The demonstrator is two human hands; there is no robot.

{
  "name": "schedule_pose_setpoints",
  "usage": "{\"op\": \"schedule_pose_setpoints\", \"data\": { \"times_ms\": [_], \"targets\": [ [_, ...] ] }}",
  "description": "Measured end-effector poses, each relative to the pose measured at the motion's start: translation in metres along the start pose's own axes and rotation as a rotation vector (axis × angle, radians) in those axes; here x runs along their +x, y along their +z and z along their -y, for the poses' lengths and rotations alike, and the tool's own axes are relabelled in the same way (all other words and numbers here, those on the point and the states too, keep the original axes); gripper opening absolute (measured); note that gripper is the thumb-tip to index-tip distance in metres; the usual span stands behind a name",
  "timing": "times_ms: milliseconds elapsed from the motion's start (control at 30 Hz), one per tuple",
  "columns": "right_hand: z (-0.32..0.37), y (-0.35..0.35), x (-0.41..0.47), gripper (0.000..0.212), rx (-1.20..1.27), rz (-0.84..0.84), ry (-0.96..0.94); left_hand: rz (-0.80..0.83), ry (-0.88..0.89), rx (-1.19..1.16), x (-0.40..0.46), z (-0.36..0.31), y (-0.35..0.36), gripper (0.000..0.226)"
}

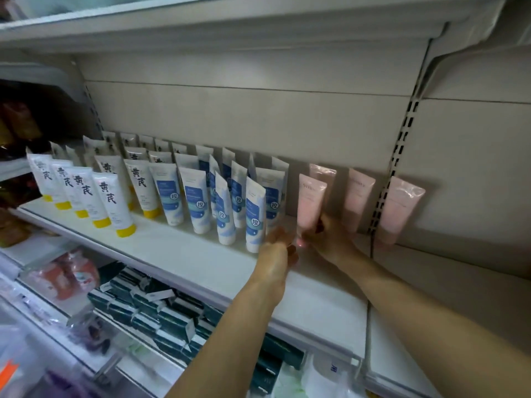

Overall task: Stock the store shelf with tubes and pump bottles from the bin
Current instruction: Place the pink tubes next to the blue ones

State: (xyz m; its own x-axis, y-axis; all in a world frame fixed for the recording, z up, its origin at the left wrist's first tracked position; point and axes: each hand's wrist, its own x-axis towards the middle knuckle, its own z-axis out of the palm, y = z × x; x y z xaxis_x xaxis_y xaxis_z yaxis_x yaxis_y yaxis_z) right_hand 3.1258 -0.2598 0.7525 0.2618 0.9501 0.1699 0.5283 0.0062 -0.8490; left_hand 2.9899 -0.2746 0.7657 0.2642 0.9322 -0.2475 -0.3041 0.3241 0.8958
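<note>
A pink tube [311,201] stands cap-down on the white shelf [184,251], and both my hands are at its base. My right hand [330,239] grips its lower end. My left hand [277,254] has its fingers curled at the tube's cap from the left. A second pink tube [323,172] stands right behind it; two more pink tubes [359,196] [399,209] lean on the back wall to the right. Left of them stand rows of blue-and-white tubes [255,214] and white tubes with yellow caps [113,202]. No bin is in view.
A slotted upright [398,156] runs down the back wall between the two right pink tubes. Another shelf [218,27] hangs overhead. Below the shelf lie dark green boxes [161,311] and wrapped goods [66,274]. Bare shelf surface stretches in front of the tubes.
</note>
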Motion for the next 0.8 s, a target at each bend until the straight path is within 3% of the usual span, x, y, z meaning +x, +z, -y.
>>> {"op": "schedule_pose_setpoints", "data": {
  "times_ms": [167, 600, 800],
  "targets": [
    [-0.002, 0.005, 0.006, 0.047, -0.019, -0.031, 0.016, 0.037, -0.021, -0.013, -0.003, 0.001, 0.001, 0.020],
    [0.000, 0.006, 0.004, 0.049, -0.026, 0.002, 0.088, 0.020, -0.057, 0.027, -0.021, -0.010, -0.003, 0.012],
    [0.003, 0.009, -0.015, 0.032, 0.006, -0.139, 0.142, 0.074, -0.054, 0.035, -0.031, -0.012, -0.016, 0.011]
  ]
}}
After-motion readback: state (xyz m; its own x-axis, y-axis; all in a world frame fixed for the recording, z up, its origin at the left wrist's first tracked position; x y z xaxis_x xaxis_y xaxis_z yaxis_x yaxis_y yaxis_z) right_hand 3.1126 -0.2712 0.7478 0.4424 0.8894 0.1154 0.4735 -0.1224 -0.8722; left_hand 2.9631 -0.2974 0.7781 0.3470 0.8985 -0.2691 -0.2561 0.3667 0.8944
